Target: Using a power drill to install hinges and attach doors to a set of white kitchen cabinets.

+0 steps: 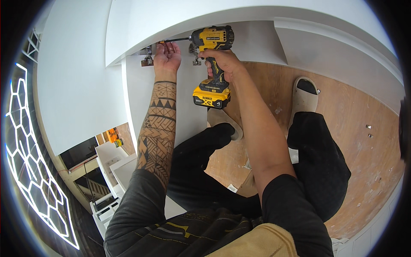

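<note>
My right hand (224,62) is wrapped round the grip of a yellow-and-black cordless impact driver (212,38), battery at its base. The driver lies level, its long dark bit (182,39) pointing left. At the bit's tip, my left hand (168,58) has its palm turned up and its fingers curled; what they pinch, if anything, is too small to make out. Just left of that hand sits a metal cabinet hinge (147,59) by the edge of a white panel (188,107). A second hinge (196,61) shows below the driver's nose.
A white cabinet edge (171,22) curves above my hands. A large white panel (77,85) stands at the left. My feet in light shoes (305,97) rest on a wood-look floor (355,150) with small metal pieces (369,127). White drawers (111,160) are at lower left.
</note>
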Demonstrator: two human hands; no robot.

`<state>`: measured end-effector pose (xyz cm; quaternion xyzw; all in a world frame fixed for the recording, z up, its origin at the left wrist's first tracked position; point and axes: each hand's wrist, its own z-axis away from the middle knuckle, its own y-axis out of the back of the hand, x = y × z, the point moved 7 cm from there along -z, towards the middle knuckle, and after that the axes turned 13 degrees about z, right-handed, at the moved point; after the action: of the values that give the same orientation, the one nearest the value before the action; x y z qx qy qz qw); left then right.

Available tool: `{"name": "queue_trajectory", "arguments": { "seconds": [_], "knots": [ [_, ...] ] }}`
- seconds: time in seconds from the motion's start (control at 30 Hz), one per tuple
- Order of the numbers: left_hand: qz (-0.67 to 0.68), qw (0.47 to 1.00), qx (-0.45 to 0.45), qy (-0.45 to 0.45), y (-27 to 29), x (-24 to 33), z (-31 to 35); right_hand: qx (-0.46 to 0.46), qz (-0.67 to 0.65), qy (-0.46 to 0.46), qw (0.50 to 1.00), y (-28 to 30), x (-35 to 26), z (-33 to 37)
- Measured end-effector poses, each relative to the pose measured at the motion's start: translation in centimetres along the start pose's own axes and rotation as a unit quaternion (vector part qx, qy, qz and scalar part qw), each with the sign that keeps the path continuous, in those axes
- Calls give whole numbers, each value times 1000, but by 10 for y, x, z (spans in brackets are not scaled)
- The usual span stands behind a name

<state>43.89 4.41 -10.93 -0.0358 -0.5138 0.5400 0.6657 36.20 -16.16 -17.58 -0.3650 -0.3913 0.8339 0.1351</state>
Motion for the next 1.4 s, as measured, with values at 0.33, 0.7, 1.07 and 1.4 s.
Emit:
{"name": "queue_trajectory", "arguments": {
  "seconds": [0.33, 0.7, 1.07, 1.4],
  "knots": [
    [39, 996, -68, -49, -14, -24, 32, -14, 16, 19, 1000, -3, 1, -10],
    [88, 992, -89, -15, -10, -15, 25, -11, 60, 24, 998, -5, -6, -12],
    [34, 993, -111, -22, -17, -4, 32, 12, 91, 49, 995, -14, -22, -14],
    [-456, 866, -204, 10, 27, 43, 170, -17, 136, 86, 987, -23, -34, -9]
  ]
}}
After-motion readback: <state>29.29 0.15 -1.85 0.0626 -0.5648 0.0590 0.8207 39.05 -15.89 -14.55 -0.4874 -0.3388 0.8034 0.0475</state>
